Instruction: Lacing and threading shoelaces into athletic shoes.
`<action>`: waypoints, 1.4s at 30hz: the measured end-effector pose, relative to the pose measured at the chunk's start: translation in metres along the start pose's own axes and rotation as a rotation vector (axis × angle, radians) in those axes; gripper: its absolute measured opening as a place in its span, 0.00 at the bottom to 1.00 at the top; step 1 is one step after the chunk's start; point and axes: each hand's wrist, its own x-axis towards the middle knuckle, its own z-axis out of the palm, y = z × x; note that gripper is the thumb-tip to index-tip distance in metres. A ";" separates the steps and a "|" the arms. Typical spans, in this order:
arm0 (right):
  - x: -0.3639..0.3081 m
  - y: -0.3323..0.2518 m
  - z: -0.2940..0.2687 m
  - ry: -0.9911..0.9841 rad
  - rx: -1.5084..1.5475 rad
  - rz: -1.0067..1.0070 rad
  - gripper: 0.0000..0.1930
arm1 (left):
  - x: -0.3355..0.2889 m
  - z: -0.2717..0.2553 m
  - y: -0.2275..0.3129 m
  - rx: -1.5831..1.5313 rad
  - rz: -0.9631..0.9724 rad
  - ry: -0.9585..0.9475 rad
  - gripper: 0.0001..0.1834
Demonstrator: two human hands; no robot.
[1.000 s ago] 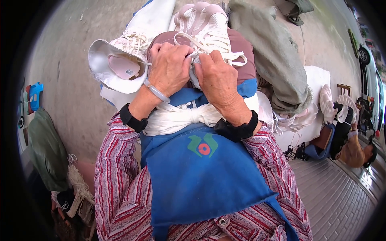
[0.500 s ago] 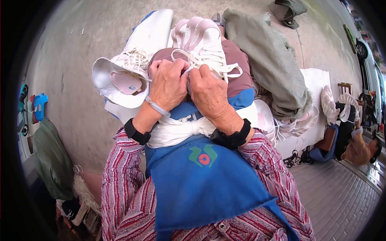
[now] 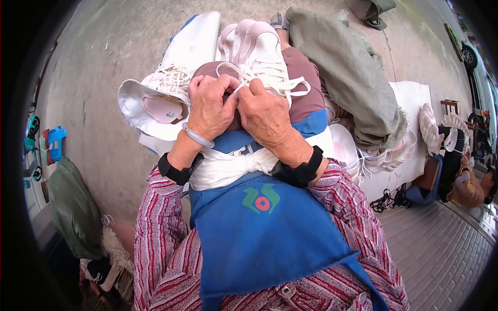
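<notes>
Several white and pink sneakers (image 3: 267, 44) lie across my lap, toes pointing away, the nearest one threaded with a white shoelace (image 3: 296, 88). At its near end my left hand (image 3: 210, 106) is closed, thumb and forefinger pinching the lace. Close beside it, my right hand (image 3: 265, 115) also has its fingertips pressed on the lace, knuckles up. The exact spot between the fingertips is partly hidden. Left of my left hand, another laced sneaker (image 3: 168, 83) rests by a white, bowl-like folded sheet (image 3: 134, 103) with a pink insole (image 3: 162, 109) in it.
A bundle of white laces (image 3: 223, 168) is tied across my blue apron (image 3: 264, 238). To the right lie a grey-green cloth (image 3: 347, 72) and more pale shoes (image 3: 397, 153) on a white sheet (image 3: 415, 98). Another person (image 3: 464, 189) sits at far right. A blue stool (image 3: 56, 142) stands left.
Both hands have shifted slightly left, staying close together at the lace. My left thumb and forefinger now show a wider gap behind their tips. The sneakers stay on my lap.
</notes>
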 end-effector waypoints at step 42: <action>-0.016 0.030 -0.065 -0.185 0.256 0.109 0.03 | 0.046 -0.002 -0.009 -0.322 -0.313 -0.288 0.07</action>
